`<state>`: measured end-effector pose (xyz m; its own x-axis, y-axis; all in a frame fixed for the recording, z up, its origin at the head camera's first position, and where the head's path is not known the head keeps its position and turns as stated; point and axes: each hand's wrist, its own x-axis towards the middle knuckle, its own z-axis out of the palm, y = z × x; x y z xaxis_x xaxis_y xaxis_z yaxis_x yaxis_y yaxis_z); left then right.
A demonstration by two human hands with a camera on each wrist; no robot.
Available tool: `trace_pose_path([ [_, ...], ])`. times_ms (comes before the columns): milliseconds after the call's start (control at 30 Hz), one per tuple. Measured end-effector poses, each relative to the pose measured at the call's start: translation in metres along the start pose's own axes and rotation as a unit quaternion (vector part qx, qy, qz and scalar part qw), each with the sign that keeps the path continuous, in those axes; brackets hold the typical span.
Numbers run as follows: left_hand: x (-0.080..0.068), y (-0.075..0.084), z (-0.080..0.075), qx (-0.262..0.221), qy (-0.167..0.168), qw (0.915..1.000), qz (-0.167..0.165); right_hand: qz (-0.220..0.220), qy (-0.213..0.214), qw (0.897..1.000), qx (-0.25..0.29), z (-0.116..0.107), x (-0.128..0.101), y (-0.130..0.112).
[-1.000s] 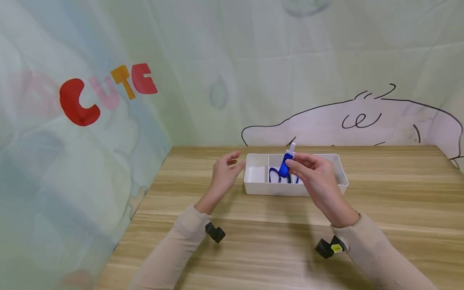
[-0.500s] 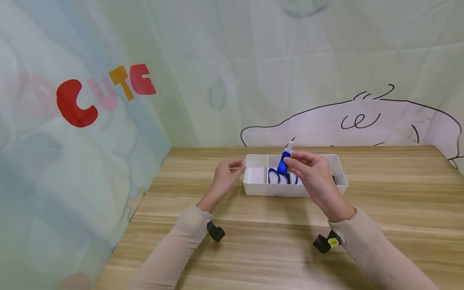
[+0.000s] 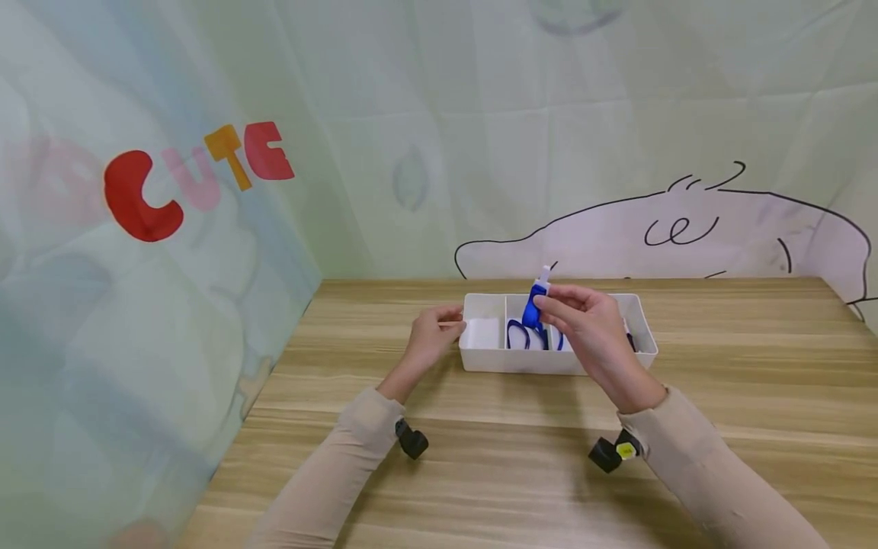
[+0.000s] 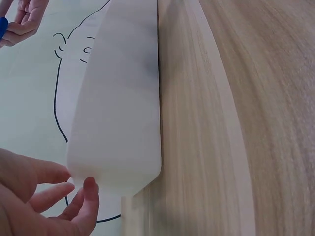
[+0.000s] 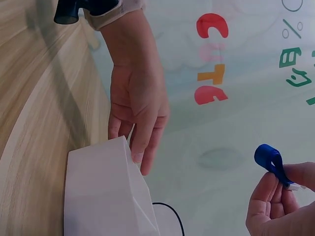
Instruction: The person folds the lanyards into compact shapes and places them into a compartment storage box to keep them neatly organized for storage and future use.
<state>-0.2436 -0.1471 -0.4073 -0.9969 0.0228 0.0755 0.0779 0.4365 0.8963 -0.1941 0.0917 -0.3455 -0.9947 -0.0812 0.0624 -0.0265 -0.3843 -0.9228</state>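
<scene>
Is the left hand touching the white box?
Touching. In the right wrist view the left hand lays its fingertips on the end wall of the white box; the head view agrees.

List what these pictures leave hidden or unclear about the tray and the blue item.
- Tray's right compartment: head view, covered by the right hand.
- Blue item's kind: small in the head view; in the right wrist view only a blue loop shows.
- Tray's inside: left wrist view shows only its outer wall.
- Left hand touching the tray: unclear.
</scene>
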Motion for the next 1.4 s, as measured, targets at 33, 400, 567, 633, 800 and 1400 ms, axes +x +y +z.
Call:
trace_pose_path([
  [33, 0.000, 0.000, 0.000, 0.000, -0.001, 1.0000, 0.000, 0.001, 0.000, 1.000, 0.000, 0.000, 0.001, 0.000],
  [400, 0.001, 0.000, 0.000, 0.013, -0.011, 0.9999, -0.002, 0.006, 0.000, 0.999, -0.037, 0.001, 0.009, 0.002],
  [567, 0.001, 0.001, -0.001, 0.011, -0.015, 0.9998, -0.005, 0.024, 0.009, 0.998, -0.063, 0.002, 0.017, 0.004],
  [633, 0.002, 0.002, -0.002, 0.007, -0.018, 0.9998, -0.010, 0.031, 0.012, 0.996, -0.080, 0.003, 0.021, 0.006],
  [800, 0.003, 0.002, -0.003, -0.004, -0.027, 0.9993, -0.027, 0.044, 0.014, 0.991, -0.123, 0.005, 0.032, 0.008],
  [1400, 0.006, 0.001, -0.004, -0.003, -0.037, 0.9986, -0.037, 0.116, -0.013, 0.954, -0.274, 0.029, 0.067, 0.017],
])
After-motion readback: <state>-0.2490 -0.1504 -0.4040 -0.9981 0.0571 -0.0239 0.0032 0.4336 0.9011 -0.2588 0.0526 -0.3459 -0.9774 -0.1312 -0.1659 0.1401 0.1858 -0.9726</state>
